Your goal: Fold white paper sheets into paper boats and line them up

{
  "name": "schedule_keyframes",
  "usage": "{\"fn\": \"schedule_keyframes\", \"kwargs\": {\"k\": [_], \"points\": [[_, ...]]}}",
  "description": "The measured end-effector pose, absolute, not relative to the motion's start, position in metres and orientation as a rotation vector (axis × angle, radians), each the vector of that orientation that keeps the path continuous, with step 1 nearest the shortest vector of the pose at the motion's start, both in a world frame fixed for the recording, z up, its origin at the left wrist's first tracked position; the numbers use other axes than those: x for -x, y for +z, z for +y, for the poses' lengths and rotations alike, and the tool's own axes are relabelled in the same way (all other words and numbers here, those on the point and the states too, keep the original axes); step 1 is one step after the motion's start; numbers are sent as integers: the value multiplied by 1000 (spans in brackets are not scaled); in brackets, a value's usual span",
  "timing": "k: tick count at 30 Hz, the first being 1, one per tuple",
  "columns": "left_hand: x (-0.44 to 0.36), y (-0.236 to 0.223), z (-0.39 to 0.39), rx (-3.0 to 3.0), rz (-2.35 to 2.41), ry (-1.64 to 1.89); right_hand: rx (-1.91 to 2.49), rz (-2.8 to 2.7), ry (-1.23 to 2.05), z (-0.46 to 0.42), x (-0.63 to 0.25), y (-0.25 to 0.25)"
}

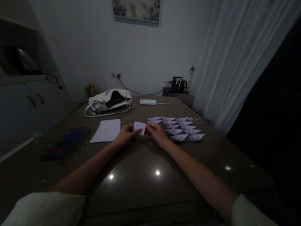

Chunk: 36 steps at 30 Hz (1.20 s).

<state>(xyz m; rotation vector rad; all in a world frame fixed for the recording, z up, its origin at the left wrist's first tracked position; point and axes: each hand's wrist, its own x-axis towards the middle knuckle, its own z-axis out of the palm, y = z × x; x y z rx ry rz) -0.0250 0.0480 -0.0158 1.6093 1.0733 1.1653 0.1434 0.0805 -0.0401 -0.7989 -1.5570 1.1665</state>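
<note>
Between both hands, just above the table, is a small piece of folded white paper [139, 127]. My left hand [126, 133] pinches its left side, thumb in front. At its right edge, the fingers of my right hand [156, 131] are closed on it. Several folded paper boats [180, 137] stand in rows to the right of my right hand; that hand partly hides the nearest ones. A stack of white paper sheets [106, 130] lies flat on the left, close to my left hand.
A white handbag [110, 101] sits at the back of the brown table [136, 188]. Near it lies a white power bank [147, 102] with a short cable. A black kettle [181, 85] stands on a small stand beyond the far right corner. White curtains [228, 43] hang at the right.
</note>
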Motion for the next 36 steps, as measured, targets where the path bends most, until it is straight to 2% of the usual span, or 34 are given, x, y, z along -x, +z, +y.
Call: {"fn": "schedule_keyframes", "kwargs": {"k": [29, 36], "points": [[27, -22, 52, -1765, 1181, 1122, 749, -1667, 1129, 86, -144, -46], [27, -21, 54, -1651, 1180, 1224, 734, -1601, 1206, 78, -142, -39]]}}
